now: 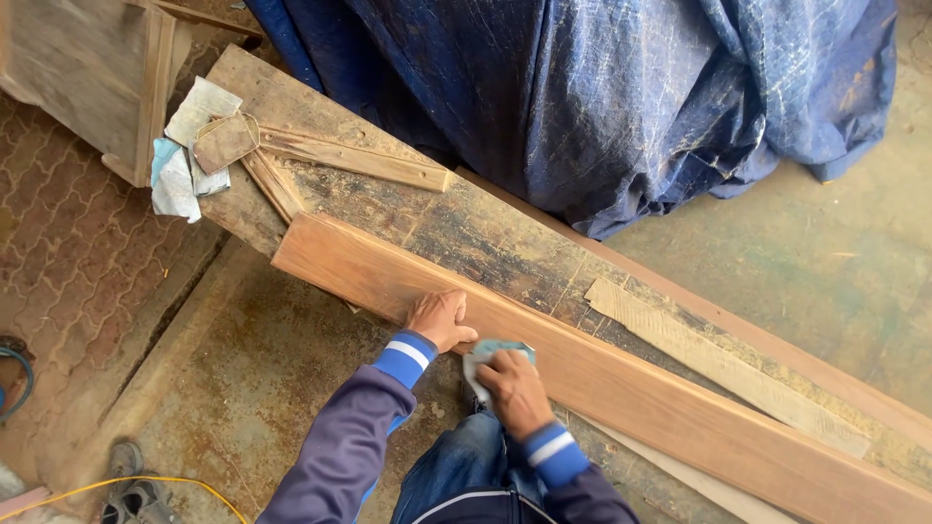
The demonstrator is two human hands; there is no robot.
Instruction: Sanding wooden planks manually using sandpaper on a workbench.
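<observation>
Left hand [439,318]: flat, fingers spread, pressed on reddish plank [621,388] lying across worn counter [466,233]. Right hand [513,388]: closed on folded sandpaper [490,351], against plank's near edge.

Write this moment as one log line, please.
left hand: flat on plank | right hand: pressing sandpaper on plank edge | workbench: spare sandpaper sheets at far end

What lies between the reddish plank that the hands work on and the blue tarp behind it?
In the head view, the old dark workbench board lies between the reddish plank and the blue tarp. On it rest thin wood strips and a pale strip.
</observation>
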